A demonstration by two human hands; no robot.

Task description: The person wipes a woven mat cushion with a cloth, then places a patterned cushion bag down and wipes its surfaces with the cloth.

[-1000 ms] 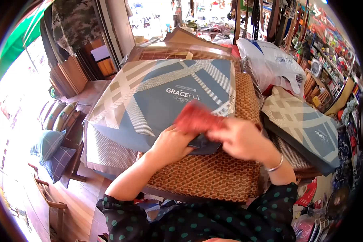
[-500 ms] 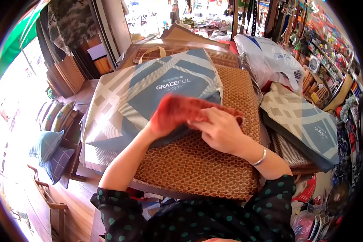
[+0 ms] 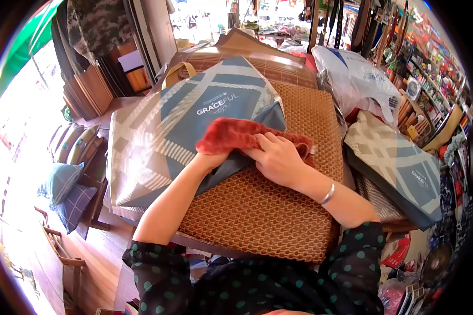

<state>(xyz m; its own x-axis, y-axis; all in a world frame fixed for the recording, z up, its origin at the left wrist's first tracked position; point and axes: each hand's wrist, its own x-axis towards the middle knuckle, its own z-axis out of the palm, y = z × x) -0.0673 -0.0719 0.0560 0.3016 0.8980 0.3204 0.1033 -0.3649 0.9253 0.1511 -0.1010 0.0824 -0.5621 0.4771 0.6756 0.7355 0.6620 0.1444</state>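
Note:
A fuzzy red piece of fabric [image 3: 231, 135] stretches between my hands above the woven brown mat. My left hand [image 3: 211, 160] is at its left end, with the fabric covering the fingers, so whether they are closed is hidden. Pinched on the middle of the fabric, my right hand [image 3: 279, 160] has its fingers bent over the fuzzy surface. A small pale tag [image 3: 312, 150] shows at the fabric's right end. Just behind the fabric lies a large blue and beige bag [image 3: 194, 123] printed "GRACEFUL".
The woven mat [image 3: 263, 220] covers the stack before me. A second printed bag [image 3: 389, 160] lies at the right, below a white plastic bag [image 3: 357, 79]. Cushions [image 3: 71, 197] sit on a low wooden rack at the left. Belts hang at the back right.
The red fabric and my left hand, blurred before, are now sharp. The fabric has shifted slightly, with my right hand still on its middle. The view has turned a little.

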